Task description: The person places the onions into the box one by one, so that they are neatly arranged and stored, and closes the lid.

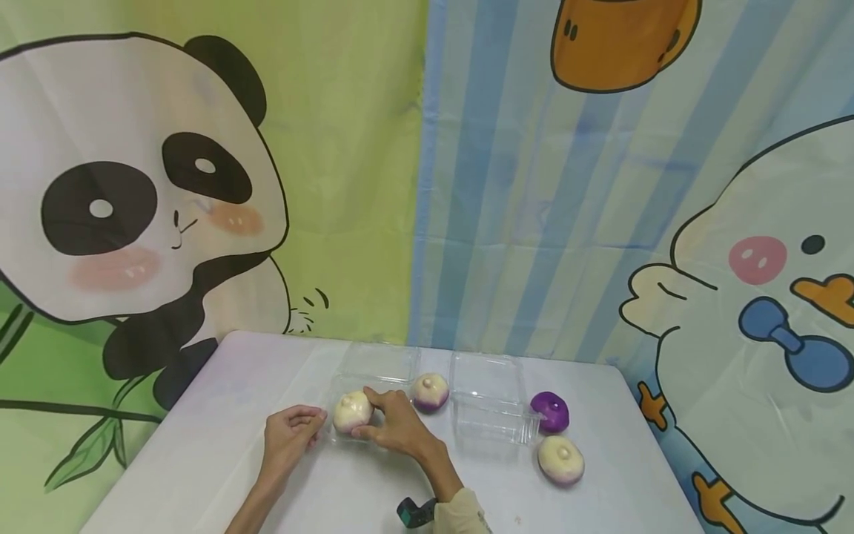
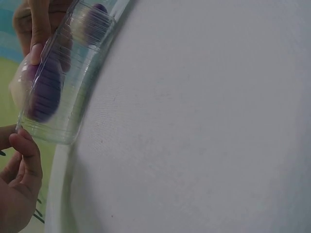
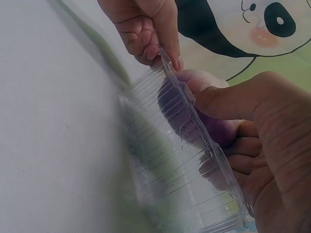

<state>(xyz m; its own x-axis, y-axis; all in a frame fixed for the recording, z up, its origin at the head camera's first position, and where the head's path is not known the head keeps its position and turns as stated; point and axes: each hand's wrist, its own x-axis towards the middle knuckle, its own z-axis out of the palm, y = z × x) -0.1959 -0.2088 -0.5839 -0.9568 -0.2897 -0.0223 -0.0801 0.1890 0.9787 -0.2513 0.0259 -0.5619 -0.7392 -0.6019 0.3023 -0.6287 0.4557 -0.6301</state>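
Note:
My right hand (image 1: 400, 426) grips a round cream-and-purple turnip (image 1: 352, 412) between thumb and fingers, at the mouth of the left clear plastic clamshell box (image 1: 380, 363). Through the ribbed wall in the right wrist view, the turnip's purple side (image 3: 180, 104) shows partly below the rim. My left hand (image 1: 288, 437) pinches the near left corner of this box; in the left wrist view its fingertips (image 2: 22, 138) are right at the rim. The box's lid lies folded back, away from me.
Right of the left box sits another turnip (image 1: 430, 392). A second clear clamshell box (image 1: 494, 423) stands open farther right, with a purple-topped turnip (image 1: 551, 412) and a cream-topped turnip (image 1: 561, 460) beside it. A dark device (image 1: 415, 512) sits by my right wrist. Printed curtains hang behind the white table (image 1: 220, 430).

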